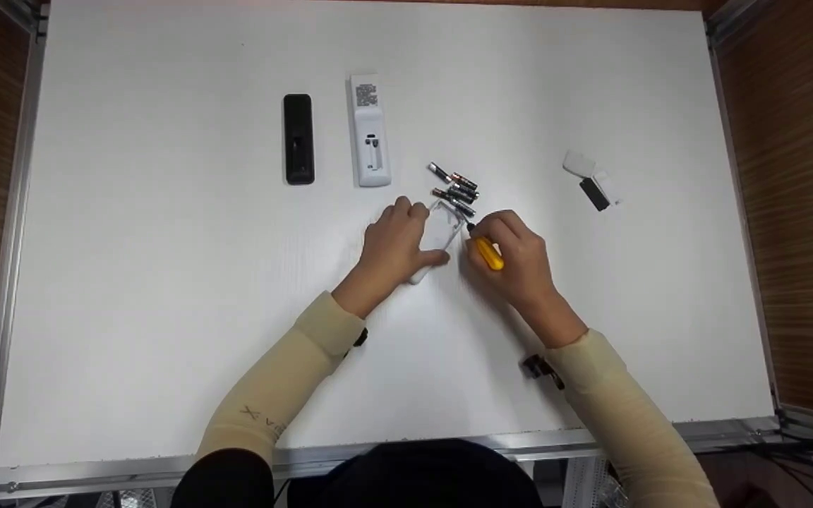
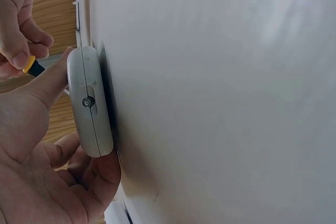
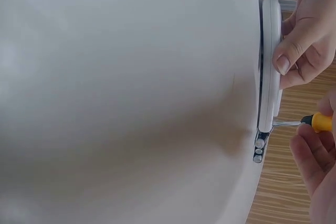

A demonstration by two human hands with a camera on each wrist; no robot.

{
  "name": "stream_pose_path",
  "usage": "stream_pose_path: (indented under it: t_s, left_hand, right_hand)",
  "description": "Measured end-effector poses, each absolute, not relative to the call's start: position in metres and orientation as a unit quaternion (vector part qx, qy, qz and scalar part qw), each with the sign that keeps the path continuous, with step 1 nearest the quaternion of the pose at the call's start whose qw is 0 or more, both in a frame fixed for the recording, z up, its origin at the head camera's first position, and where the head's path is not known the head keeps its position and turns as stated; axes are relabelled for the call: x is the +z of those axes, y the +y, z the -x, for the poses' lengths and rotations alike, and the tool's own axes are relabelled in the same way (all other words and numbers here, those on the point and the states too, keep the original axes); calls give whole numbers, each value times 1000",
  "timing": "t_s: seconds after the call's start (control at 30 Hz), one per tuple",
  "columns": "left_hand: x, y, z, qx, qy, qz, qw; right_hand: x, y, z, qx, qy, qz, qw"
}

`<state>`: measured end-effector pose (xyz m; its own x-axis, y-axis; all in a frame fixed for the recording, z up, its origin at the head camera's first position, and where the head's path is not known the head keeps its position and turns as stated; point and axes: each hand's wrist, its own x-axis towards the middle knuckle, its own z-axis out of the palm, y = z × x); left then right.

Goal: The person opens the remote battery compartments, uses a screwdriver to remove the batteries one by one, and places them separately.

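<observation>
My left hand [image 1: 394,243] grips a small white remote control [image 1: 440,229] by its sides, thumb along one edge and fingers along the other. The remote lies on the table, tilted to the right, its opened battery compartment facing up at the far end. A yellow-handled screwdriver [image 1: 489,254] is pinched in my right hand [image 1: 521,259]. In the right wrist view its metal shaft [image 3: 286,124] meets the remote's far end. The left wrist view shows the remote's near end [image 2: 90,103], with a round metal fitting in it. Several batteries [image 1: 463,192] lie just beyond the remote.
Farther back on the white table [image 1: 166,212] lie a black remote [image 1: 298,141] and a longer white remote [image 1: 366,113], whose battery bay is open. Off to the right sit two white battery covers [image 1: 579,164] and a black one [image 1: 594,195]. Wooden panels [image 1: 795,176] flank the table.
</observation>
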<state>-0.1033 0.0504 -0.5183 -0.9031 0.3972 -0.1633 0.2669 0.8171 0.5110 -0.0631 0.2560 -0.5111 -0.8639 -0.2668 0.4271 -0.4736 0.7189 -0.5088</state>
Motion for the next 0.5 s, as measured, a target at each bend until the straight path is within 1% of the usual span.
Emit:
stream_pose_path:
  t_s: [0.17,0.5]
  left_hand:
    - [-518,52,104,245,945,-176,127]
    - [-516,51,103,228,947,-184,133]
  right_hand:
    - [-510,259,64,319,-912,-199,165]
    - [-508,268,60,334,-906,-196,169]
